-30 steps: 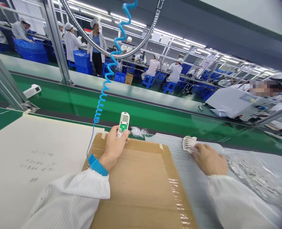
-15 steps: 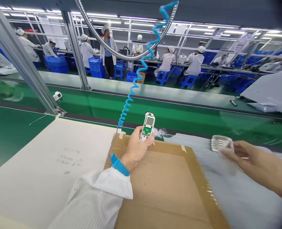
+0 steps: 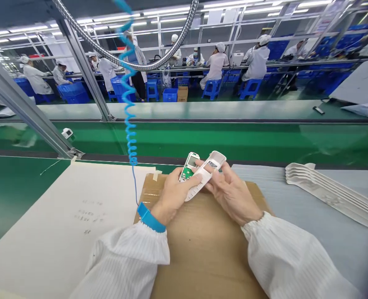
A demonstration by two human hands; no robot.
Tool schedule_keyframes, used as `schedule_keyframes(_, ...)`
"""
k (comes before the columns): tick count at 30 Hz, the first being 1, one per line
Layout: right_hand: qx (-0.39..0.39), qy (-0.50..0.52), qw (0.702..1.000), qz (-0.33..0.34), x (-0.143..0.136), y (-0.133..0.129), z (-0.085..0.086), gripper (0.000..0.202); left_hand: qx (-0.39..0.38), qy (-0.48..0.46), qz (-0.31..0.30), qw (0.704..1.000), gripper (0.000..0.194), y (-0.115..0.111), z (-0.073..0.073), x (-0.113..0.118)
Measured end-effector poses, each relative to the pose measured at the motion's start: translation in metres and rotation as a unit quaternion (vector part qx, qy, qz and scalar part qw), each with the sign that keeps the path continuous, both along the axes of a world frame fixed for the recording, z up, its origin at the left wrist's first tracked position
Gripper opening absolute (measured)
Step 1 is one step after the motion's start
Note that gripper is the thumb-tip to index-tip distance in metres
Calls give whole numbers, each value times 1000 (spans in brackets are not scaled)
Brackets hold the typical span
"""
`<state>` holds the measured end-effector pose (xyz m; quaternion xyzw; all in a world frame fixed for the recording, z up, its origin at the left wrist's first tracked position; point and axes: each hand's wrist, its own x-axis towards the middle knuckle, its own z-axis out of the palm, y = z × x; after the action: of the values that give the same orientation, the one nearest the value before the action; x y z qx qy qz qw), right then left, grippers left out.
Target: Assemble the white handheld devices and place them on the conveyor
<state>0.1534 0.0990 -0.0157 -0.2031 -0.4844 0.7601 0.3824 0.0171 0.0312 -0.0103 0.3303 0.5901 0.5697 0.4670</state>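
Over the cardboard, my left hand [image 3: 175,193] grips a white handheld device [image 3: 188,166] with a green circuit board and a small screen showing. A blue wrist strap [image 3: 152,219] circles my left wrist. My right hand [image 3: 234,193] is closed on a white plastic cover [image 3: 217,160], tilted and overlapping the device's right side. My left thumb presses on the lower part of the cover. Part of the device is hidden behind the cover and my fingers. To the right lies a nested stack of white plastic covers [image 3: 330,193].
Brown cardboard [image 3: 202,257] lies under my hands, with white paper [image 3: 109,187] to its left. A blue coiled cord [image 3: 129,112] hangs down to the wrist strap. Beyond is a green conveyor belt [image 3: 234,139]. Several people in white coats sit or stand in the background.
My right hand has moved left from the stack, bringing a white cover up against the device in my left hand. The device has tilted, and the camera view has turned right.
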Motion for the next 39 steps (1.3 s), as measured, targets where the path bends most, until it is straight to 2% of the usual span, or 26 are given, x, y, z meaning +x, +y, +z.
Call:
schedule_keyframes(3, 11, -10, 1000, 15, 13, 7, -6, 48, -15, 9, -18, 1000, 39, 2, -2, -2)
schedule_keyframes(8, -1, -27, 1000, -14, 18, 16, -16, 53, 52, 104, 50, 992, 39, 7, -10, 1)
schedule_keyframes(10, -9, -31, 999, -42, 16, 16, -17, 57, 86, 153, 38, 984, 33, 5, -9, 5)
schedule_keyframes(13, -14, -32, 998, -53, 14, 13, -16, 60, 103, 203, 16, 974, 34, 0, -6, 10)
schedule_keyframes(19, -12, -42, 997, -63, 14, 10, -11, 62, 111, 199, 12, 974, 31, -2, -4, 13)
schedule_keyframes(24, -16, -69, 995, -63, 16, 13, -14, 65, 95, 209, 6, 973, 32, -3, 0, 13)
schedule_keyframes(28, -1, -124, 984, -127, 15, 13, -16, 65, 80, 248, -9, 965, 32, -5, 7, 17)
schedule_keyframes(30, -16, -137, 980, -145, 13, 13, -13, 58, 91, 288, -23, 953, 34, -7, 8, 20)
schedule_keyframes(32, -56, -116, 982, -135, 12, 13, -10, 46, 94, 346, -47, 932, 38, -9, 6, 26)
schedule_keyframes(37, -173, -24, 981, -89, 31, 22, -8, 37, 68, 526, -126, 838, 53, -13, -1, 54)
schedule_keyframes(39, -196, 9, 979, -54, 39, 26, -8, 31, 95, 548, -143, 819, 53, -13, 0, 61)
